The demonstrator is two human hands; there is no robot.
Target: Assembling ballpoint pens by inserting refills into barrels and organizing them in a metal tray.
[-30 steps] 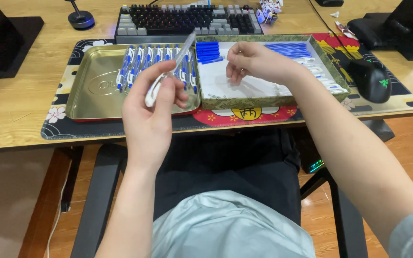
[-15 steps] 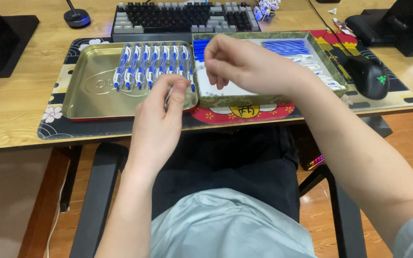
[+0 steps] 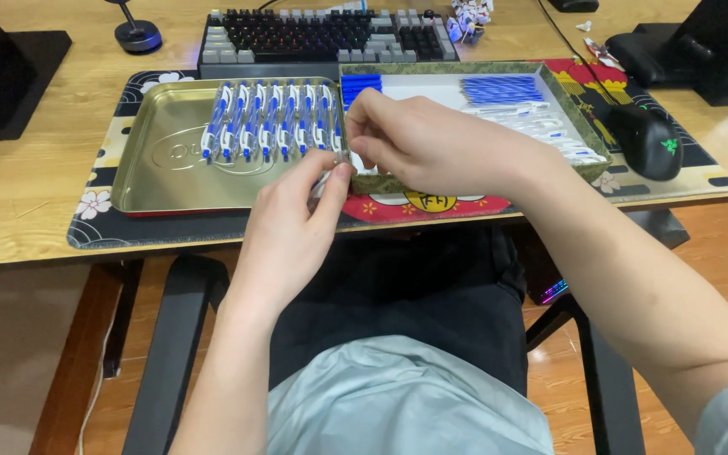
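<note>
Two hands meeting over a pen part

Both working at the near edge of the gold tin tray (image 3: 162, 181), just right of its front corner. Left hand (image 3: 292, 223) raised from below, fingers (image 3: 339, 173) pinching a slim clear pen piece (image 3: 322, 181). Right hand (image 3: 419, 143) curled above, fingertips pressed together at the same piece. Rows of blue-and-white pens (image 3: 267, 122) lined up inside the tray. Green-rimmed box (image 3: 587, 139) right of the tray, holding blue parts (image 3: 499, 88). All resting on the desk (image 3: 27, 177).

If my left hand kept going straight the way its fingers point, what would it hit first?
Probably the right hand: the left hand points up and right, its fingertips almost touching it. The clear pen part is already between them.
</note>
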